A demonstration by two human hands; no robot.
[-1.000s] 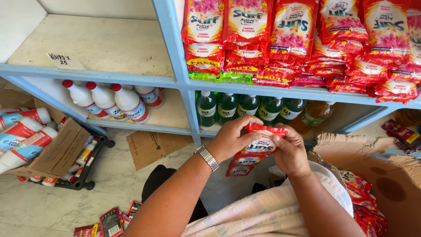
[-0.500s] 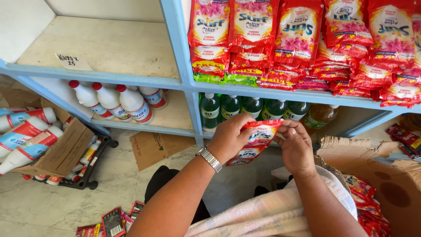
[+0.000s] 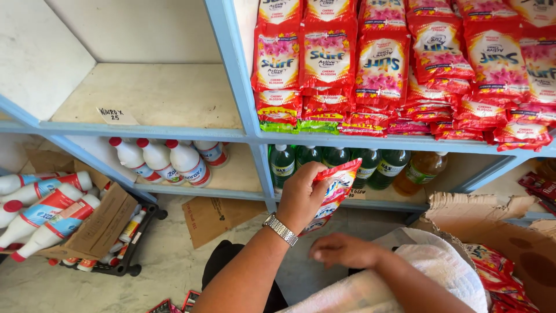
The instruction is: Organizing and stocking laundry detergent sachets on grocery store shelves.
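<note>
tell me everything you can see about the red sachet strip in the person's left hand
The red sachet strip is a glossy, soft plastic strip of small packets, red with pink flower art and a white and yellow patch. It hangs tilted, top end near the dark green bottles on the lower shelf, lower end dropping toward the wrist. The left hand grips it from the side, fingers curled round its edge. The right hand sits below, apart from it. Its lower packets are partly hidden behind the hand.

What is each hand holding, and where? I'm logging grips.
Left hand grips red sachets by their left edge; right hand holds nothing.
</note>
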